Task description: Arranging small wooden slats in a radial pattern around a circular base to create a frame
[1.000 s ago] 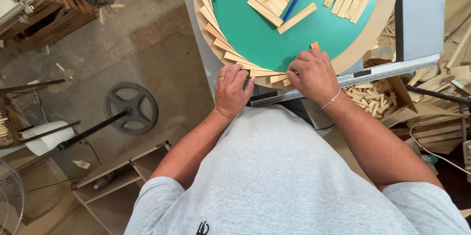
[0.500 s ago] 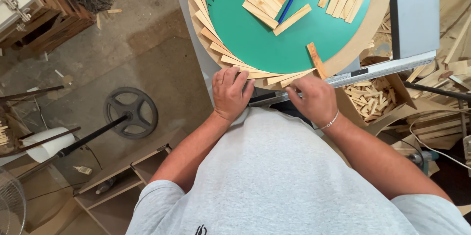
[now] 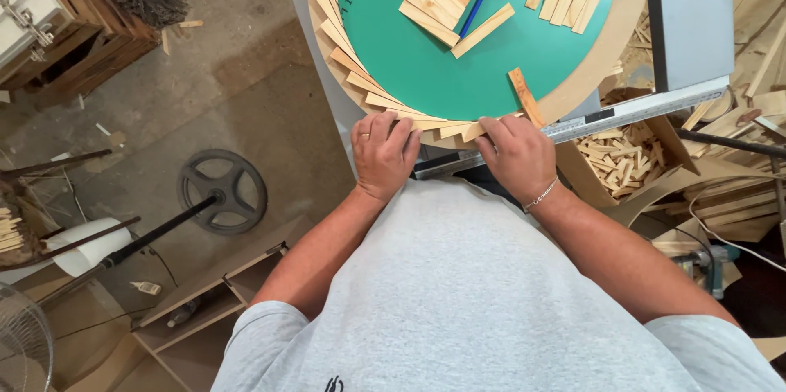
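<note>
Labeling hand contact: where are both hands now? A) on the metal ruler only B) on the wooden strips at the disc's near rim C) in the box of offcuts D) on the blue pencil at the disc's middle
B: the left hand and right hand both press on the wooden strips fanned along the near rim of the green disc.

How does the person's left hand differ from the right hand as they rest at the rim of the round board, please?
The left hand wears a ring on one finger; the right hand shows no ring but has a thin bracelet at the wrist. The left hand lies flat over the fanned wooden slats, while the right hand's fingertips press the last slat's end. Both lie palm down on the round board.
</note>
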